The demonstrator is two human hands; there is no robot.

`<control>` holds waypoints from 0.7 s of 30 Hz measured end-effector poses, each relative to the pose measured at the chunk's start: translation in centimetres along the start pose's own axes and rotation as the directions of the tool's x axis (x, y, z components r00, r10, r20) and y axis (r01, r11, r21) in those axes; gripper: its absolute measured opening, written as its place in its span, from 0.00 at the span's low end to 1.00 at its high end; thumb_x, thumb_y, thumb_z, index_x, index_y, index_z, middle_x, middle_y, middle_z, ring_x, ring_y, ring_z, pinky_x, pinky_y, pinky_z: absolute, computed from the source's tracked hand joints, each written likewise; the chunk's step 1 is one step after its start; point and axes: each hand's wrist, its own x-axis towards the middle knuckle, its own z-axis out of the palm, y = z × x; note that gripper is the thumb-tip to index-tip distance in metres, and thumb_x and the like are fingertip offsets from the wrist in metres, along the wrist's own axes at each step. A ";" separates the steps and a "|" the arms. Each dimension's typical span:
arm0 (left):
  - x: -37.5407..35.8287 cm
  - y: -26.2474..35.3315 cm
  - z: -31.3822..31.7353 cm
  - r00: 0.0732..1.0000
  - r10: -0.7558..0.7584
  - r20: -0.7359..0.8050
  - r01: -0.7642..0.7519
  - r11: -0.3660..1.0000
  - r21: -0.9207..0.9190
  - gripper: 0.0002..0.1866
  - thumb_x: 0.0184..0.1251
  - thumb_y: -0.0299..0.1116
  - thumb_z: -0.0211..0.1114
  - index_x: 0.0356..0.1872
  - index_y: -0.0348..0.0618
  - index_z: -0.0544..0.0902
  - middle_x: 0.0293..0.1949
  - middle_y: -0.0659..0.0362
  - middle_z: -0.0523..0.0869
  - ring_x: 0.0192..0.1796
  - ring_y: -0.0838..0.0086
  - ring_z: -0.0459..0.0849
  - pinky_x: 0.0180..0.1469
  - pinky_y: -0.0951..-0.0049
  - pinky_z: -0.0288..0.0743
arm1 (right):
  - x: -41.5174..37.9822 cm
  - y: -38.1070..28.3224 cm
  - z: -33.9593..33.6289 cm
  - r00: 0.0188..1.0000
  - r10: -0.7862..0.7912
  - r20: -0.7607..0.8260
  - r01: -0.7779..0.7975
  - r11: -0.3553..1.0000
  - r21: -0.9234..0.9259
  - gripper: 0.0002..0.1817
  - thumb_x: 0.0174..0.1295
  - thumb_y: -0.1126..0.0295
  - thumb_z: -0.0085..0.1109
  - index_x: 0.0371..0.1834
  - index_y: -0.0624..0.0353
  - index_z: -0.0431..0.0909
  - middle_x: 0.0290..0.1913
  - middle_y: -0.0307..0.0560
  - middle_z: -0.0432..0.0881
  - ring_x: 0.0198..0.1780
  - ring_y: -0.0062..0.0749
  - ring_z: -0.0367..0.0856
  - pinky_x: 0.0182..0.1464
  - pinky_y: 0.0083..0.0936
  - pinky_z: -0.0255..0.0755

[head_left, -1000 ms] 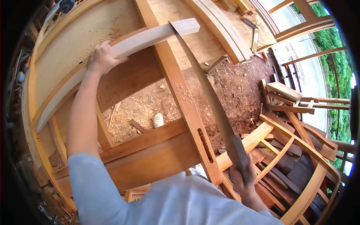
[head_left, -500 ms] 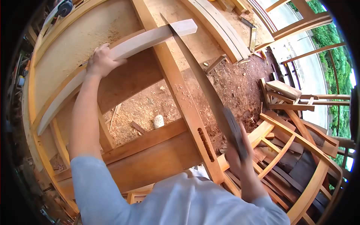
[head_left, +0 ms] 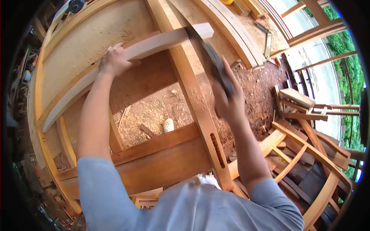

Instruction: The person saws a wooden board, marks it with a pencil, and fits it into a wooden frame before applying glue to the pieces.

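Note:
A pale curved piece of wood (head_left: 158, 43) lies across the wooden beam (head_left: 194, 92), its squared end jutting past the beam's right edge. Pressing on the curved piece from above is my left hand (head_left: 114, 61), fingers bent over its far edge and thumb along its near side. My right hand (head_left: 228, 97) is wrapped around the dark handle of a handsaw (head_left: 198, 48). The saw's blade crosses the curved wood close to that squared end, and its tip reaches the top of the view.
More curved planks (head_left: 231, 30) rest at the upper right, near a try square (head_left: 267, 44). Wood shavings and a white shoe (head_left: 168, 125) are on the ground below. A wooden chair-like frame (head_left: 296, 154) stands at right. A power tool (head_left: 74, 6) sits at upper left.
My right hand has pushed the saw forward and up, so its handle is now much nearer the curved wood. My left hand keeps its hold; the whole view has shifted slightly.

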 end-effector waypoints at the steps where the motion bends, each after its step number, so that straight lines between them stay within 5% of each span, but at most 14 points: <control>1: 0.1 -0.1 0.5 1.000 0.015 0.010 -0.015 1.000 -0.007 0.46 0.46 0.71 0.78 0.52 0.36 0.88 0.69 0.45 0.80 0.69 0.51 0.79 0.70 0.54 0.75 | -4.9 0.8 -2.4 0.996 -0.092 0.006 0.092 0.995 -0.036 0.35 0.69 0.77 0.56 0.82 0.62 0.62 0.53 0.58 0.87 0.44 0.28 0.85 0.47 0.25 0.79; 3: 0.6 -1.2 1.5 1.000 -0.018 0.003 0.018 0.996 -0.083 0.46 0.46 0.71 0.78 0.53 0.35 0.88 0.71 0.45 0.78 0.70 0.51 0.78 0.71 0.54 0.75 | -14.9 -1.5 -7.8 0.962 0.253 0.101 -0.259 0.965 0.050 0.38 0.67 0.83 0.49 0.83 0.67 0.55 0.68 0.68 0.78 0.64 0.38 0.83 0.61 0.31 0.76; 4: 0.6 -1.3 1.9 1.000 -0.023 0.010 0.024 0.996 -0.086 0.46 0.46 0.71 0.78 0.53 0.35 0.88 0.71 0.45 0.78 0.70 0.51 0.78 0.71 0.54 0.75 | -19.7 -0.8 -10.2 0.961 0.257 0.100 -0.260 0.965 0.019 0.38 0.65 0.85 0.46 0.82 0.70 0.54 0.72 0.73 0.72 0.73 0.49 0.75 0.71 0.37 0.68; 5: 0.5 -1.3 1.9 1.000 0.007 -0.021 -0.008 0.999 -0.042 0.46 0.47 0.70 0.78 0.53 0.36 0.88 0.70 0.45 0.79 0.70 0.52 0.78 0.71 0.55 0.75 | -20.0 -1.0 -10.3 0.959 0.261 0.106 -0.265 0.964 0.020 0.38 0.65 0.85 0.46 0.82 0.70 0.54 0.72 0.73 0.72 0.73 0.49 0.75 0.71 0.37 0.68; 7: 0.5 -0.9 1.2 0.998 0.038 -0.058 -0.038 0.999 0.010 0.45 0.47 0.70 0.78 0.52 0.36 0.88 0.69 0.46 0.80 0.70 0.52 0.78 0.71 0.55 0.75 | -18.9 -3.0 -9.9 0.986 0.158 0.046 -0.164 0.951 0.260 0.37 0.65 0.85 0.45 0.81 0.74 0.54 0.73 0.77 0.69 0.76 0.57 0.71 0.75 0.41 0.64; 8: 0.2 -0.4 0.5 1.000 0.024 -0.014 -0.024 1.000 -0.007 0.44 0.47 0.70 0.78 0.52 0.36 0.89 0.69 0.47 0.80 0.70 0.52 0.78 0.71 0.55 0.74 | -15.4 -3.2 -8.1 0.947 0.317 0.045 -0.316 0.908 0.276 0.36 0.67 0.84 0.45 0.81 0.73 0.54 0.75 0.76 0.68 0.77 0.58 0.70 0.75 0.43 0.64; 9: 0.1 -0.3 0.0 1.000 0.008 0.027 -0.008 1.000 -0.024 0.44 0.48 0.70 0.78 0.51 0.36 0.89 0.69 0.47 0.80 0.70 0.53 0.78 0.71 0.55 0.74 | -10.0 -0.4 -6.0 0.980 0.172 0.099 -0.181 0.979 0.093 0.34 0.70 0.80 0.48 0.81 0.69 0.58 0.75 0.73 0.69 0.76 0.50 0.72 0.74 0.39 0.65; 10: 0.1 -0.1 -0.1 1.000 0.012 0.028 -0.012 1.000 -0.024 0.44 0.48 0.70 0.78 0.51 0.36 0.89 0.69 0.47 0.80 0.70 0.53 0.78 0.71 0.55 0.74 | -3.4 0.4 -2.8 0.996 0.069 0.047 -0.060 0.981 -0.186 0.31 0.72 0.76 0.52 0.79 0.67 0.63 0.74 0.68 0.73 0.76 0.40 0.74 0.74 0.35 0.67; 11: -0.1 0.0 0.0 0.998 0.013 0.054 -0.013 1.000 -0.011 0.45 0.48 0.67 0.79 0.56 0.35 0.86 0.70 0.46 0.79 0.71 0.52 0.77 0.71 0.55 0.74 | 3.1 2.7 -0.4 0.983 0.039 0.179 0.007 0.969 -0.248 0.31 0.73 0.72 0.56 0.79 0.67 0.64 0.63 0.61 0.83 0.62 0.30 0.84 0.62 0.27 0.75; 12: 0.2 0.0 -0.2 0.998 0.007 0.065 -0.007 1.000 0.005 0.48 0.48 0.65 0.80 0.61 0.34 0.83 0.70 0.46 0.78 0.71 0.52 0.77 0.72 0.55 0.73 | 6.3 1.4 1.7 0.985 0.136 0.110 -0.150 0.980 0.134 0.32 0.73 0.70 0.57 0.79 0.65 0.64 0.48 0.50 0.88 0.46 0.23 0.84 0.47 0.22 0.77; 14: 0.6 -0.5 0.8 0.999 0.016 0.029 -0.017 1.000 0.010 0.48 0.47 0.65 0.81 0.61 0.34 0.83 0.69 0.46 0.80 0.71 0.52 0.78 0.72 0.55 0.73 | 7.3 5.9 3.6 0.955 -0.286 -0.075 0.293 0.951 0.104 0.32 0.72 0.68 0.59 0.79 0.62 0.67 0.37 0.45 0.85 0.35 0.18 0.78 0.37 0.22 0.74; 15: 0.3 -0.7 1.2 1.000 0.031 -0.003 -0.031 0.999 0.022 0.49 0.46 0.65 0.81 0.61 0.34 0.83 0.69 0.46 0.81 0.70 0.52 0.78 0.72 0.54 0.73 | 6.8 5.0 3.4 0.957 -0.283 -0.069 0.289 0.951 0.107 0.32 0.72 0.68 0.59 0.79 0.62 0.67 0.37 0.45 0.85 0.35 0.18 0.78 0.37 0.22 0.74; 17: 0.3 -0.4 0.3 1.000 0.014 0.001 -0.014 1.000 0.010 0.49 0.46 0.66 0.81 0.61 0.34 0.83 0.68 0.47 0.81 0.70 0.51 0.78 0.71 0.54 0.73 | 7.0 1.5 3.2 1.000 -0.025 0.001 0.025 0.998 0.058 0.31 0.70 0.67 0.60 0.77 0.62 0.70 0.33 0.47 0.86 0.34 0.22 0.81 0.38 0.25 0.77; 21: 0.3 -0.2 0.1 0.999 -0.003 0.045 0.004 1.000 -0.015 0.46 0.47 0.73 0.76 0.51 0.37 0.89 0.68 0.47 0.81 0.71 0.52 0.77 0.70 0.55 0.76 | 6.1 -0.2 1.9 0.997 0.056 0.053 -0.057 0.998 0.011 0.32 0.69 0.69 0.59 0.77 0.65 0.68 0.34 0.51 0.87 0.34 0.27 0.84 0.40 0.28 0.79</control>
